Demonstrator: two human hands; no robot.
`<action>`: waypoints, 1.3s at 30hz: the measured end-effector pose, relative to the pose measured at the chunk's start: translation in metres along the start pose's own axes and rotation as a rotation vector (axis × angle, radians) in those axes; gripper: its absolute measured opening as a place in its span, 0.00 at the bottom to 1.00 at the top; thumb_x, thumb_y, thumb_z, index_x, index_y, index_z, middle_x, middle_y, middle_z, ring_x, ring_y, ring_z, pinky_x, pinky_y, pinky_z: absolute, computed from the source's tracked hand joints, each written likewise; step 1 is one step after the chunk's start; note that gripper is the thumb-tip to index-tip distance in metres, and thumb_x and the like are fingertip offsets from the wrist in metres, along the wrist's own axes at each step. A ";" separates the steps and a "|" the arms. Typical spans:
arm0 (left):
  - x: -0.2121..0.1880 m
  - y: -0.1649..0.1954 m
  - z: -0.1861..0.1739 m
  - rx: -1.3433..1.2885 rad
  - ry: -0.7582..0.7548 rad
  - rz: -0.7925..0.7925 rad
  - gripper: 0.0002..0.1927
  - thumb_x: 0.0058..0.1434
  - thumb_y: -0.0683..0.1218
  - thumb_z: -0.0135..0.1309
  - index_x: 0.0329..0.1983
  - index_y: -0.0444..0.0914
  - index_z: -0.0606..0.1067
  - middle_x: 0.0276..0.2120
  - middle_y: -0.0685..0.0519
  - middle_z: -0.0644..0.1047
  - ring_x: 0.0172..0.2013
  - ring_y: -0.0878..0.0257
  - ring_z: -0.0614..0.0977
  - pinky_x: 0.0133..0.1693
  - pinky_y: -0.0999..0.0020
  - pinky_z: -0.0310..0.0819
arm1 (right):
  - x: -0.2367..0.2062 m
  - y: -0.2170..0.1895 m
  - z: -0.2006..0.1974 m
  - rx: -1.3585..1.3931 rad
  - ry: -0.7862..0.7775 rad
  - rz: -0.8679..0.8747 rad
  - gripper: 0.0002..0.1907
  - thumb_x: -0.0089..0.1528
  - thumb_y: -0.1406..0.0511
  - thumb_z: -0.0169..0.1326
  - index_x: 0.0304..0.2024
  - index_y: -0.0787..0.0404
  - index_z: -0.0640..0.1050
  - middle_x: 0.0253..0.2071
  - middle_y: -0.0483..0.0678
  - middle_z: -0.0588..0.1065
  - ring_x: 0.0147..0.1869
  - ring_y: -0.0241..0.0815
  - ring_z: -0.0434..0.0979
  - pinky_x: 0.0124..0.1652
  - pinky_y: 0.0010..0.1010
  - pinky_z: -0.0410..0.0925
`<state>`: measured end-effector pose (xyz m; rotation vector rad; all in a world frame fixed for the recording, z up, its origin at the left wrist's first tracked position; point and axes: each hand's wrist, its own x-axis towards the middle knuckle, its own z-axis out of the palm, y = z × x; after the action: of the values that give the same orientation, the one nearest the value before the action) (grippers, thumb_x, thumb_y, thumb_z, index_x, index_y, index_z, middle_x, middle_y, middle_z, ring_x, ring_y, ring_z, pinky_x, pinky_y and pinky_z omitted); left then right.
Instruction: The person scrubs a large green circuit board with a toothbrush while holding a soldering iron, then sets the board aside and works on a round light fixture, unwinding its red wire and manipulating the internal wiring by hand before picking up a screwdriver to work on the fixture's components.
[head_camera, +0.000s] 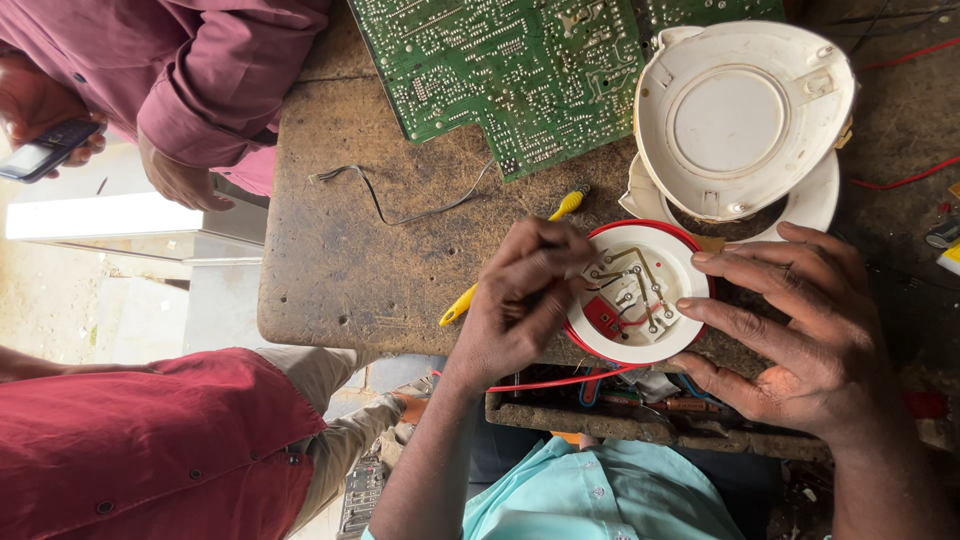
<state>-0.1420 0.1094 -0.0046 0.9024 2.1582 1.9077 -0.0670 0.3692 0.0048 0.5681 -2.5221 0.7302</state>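
A round white base with a red rim (640, 295) lies open side up on the worn wooden bench (340, 260), showing metal contacts, a red part and thin wires. My left hand (515, 300) is pinched on a slim tool whose tip reaches into the base. A yellow screwdriver (458, 305) lies under that hand, its tip pointing up right. My right hand (800, 330) steadies the base from the right, fingers spread along its rim.
A white plastic housing (740, 115) rests behind the base, beside a large green circuit board (500, 70). A loose grey wire (400, 205) lies mid-bench. Two other people sit at left; one holds a phone (45, 150). Red wires run below and at right.
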 end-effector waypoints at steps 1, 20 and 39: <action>0.000 0.001 0.000 0.015 0.029 -0.012 0.15 0.68 0.34 0.48 0.55 0.35 0.77 0.55 0.49 0.74 0.60 0.57 0.77 0.64 0.63 0.72 | 0.000 0.000 0.000 0.000 -0.002 0.000 0.24 0.42 0.57 0.72 0.40 0.54 0.84 0.53 0.47 0.79 0.56 0.50 0.76 0.64 0.53 0.65; -0.005 0.001 -0.006 0.178 0.000 0.129 0.15 0.58 0.37 0.58 0.49 0.39 0.81 0.52 0.52 0.76 0.54 0.58 0.76 0.60 0.63 0.69 | 0.003 -0.007 0.001 -0.006 0.020 0.010 0.24 0.43 0.58 0.71 0.43 0.51 0.84 0.53 0.48 0.78 0.60 0.51 0.75 0.63 0.49 0.66; -0.001 -0.011 -0.005 0.218 -0.040 0.138 0.09 0.55 0.40 0.65 0.40 0.42 0.83 0.49 0.55 0.74 0.52 0.59 0.73 0.58 0.63 0.68 | -0.002 -0.007 0.002 -0.022 0.006 0.007 0.25 0.43 0.59 0.70 0.44 0.52 0.84 0.54 0.49 0.78 0.61 0.53 0.74 0.66 0.52 0.65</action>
<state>-0.1477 0.1040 -0.0142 1.1453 2.3710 1.7157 -0.0623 0.3632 0.0047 0.5491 -2.5246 0.7052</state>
